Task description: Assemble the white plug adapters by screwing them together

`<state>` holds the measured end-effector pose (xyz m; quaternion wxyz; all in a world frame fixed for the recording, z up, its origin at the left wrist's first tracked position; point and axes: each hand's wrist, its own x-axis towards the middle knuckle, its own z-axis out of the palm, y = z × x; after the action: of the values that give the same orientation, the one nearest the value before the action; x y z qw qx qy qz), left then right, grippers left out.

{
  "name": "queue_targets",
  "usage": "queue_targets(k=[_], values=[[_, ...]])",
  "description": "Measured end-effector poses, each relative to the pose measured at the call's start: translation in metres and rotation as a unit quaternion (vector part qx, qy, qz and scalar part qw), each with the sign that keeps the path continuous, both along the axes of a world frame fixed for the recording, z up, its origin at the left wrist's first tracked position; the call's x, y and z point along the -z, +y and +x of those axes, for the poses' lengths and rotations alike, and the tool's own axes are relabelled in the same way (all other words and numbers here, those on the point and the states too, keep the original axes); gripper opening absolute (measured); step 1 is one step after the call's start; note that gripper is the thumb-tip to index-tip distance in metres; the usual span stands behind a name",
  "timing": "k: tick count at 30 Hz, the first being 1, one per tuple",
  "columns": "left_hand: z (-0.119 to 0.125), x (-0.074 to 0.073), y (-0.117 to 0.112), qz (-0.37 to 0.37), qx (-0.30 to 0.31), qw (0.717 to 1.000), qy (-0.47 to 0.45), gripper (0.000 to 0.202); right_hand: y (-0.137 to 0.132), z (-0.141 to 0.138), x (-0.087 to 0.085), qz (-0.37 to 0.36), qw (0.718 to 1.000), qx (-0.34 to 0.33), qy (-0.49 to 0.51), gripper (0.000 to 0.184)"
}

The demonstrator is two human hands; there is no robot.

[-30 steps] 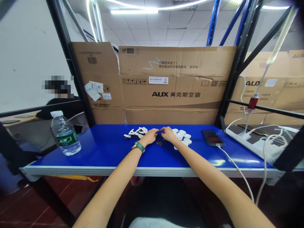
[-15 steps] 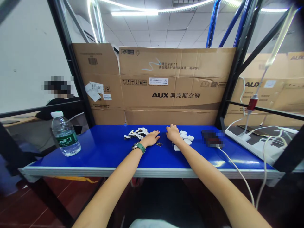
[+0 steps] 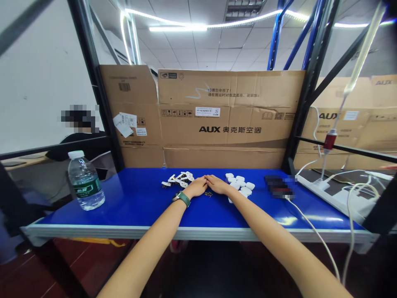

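My left hand [image 3: 196,187], with a green-strapped watch [image 3: 182,198] on its wrist, lies low on the blue tabletop with its fingers stretched out. My right hand [image 3: 217,185] comes in from the other side, also flat, and the fingertips of both hands meet. Neither appears to hold anything. Just below the meeting fingers is a small pile of brass-coloured screws [image 3: 209,194]. Left of my left hand lies a heap of white plastic pieces with dark and metal parts [image 3: 179,180]. Beside my right hand are several white rounded-square covers [image 3: 240,182], some partly hidden by my wrist.
A water bottle [image 3: 86,182] stands at the left. On the right lie a blurred dark device [image 3: 279,187] with a white cable and a white power strip [image 3: 325,196]. A cardboard panel [image 3: 229,145] closes the back. A person [image 3: 83,136] sits beyond the left frame.
My right hand has moved left, away from beside the white covers, until its fingertips touch my left hand. My left hand stays near the screws. The view has tilted up slightly.
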<state>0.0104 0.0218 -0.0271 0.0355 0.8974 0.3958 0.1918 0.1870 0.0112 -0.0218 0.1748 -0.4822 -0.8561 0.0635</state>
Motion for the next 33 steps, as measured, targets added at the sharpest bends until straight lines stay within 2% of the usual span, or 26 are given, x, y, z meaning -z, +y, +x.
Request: queue_targets(k=[10, 16, 26, 33], values=[[0.001, -0.005, -0.006, -0.012, 0.003, 1.000, -0.008, 0.039, -0.002, 0.003, -0.006, -0.001, 1.000, -0.022, -0.013, 0.047], [0.002, -0.003, -0.002, -0.014, -0.001, 1.000, -0.012, 0.043, -0.006, 0.003, -0.010, -0.006, 0.999, -0.014, -0.029, 0.049], [0.001, 0.004, 0.008, -0.020, 0.009, 1.000, -0.011, 0.039, 0.000, 0.000, -0.006, -0.007, 1.000, -0.010, -0.020, 0.046], [0.003, 0.001, 0.005, -0.023, 0.004, 1.000, -0.016, 0.044, 0.001, -0.003, -0.005, 0.000, 1.000, -0.006, -0.021, 0.043]])
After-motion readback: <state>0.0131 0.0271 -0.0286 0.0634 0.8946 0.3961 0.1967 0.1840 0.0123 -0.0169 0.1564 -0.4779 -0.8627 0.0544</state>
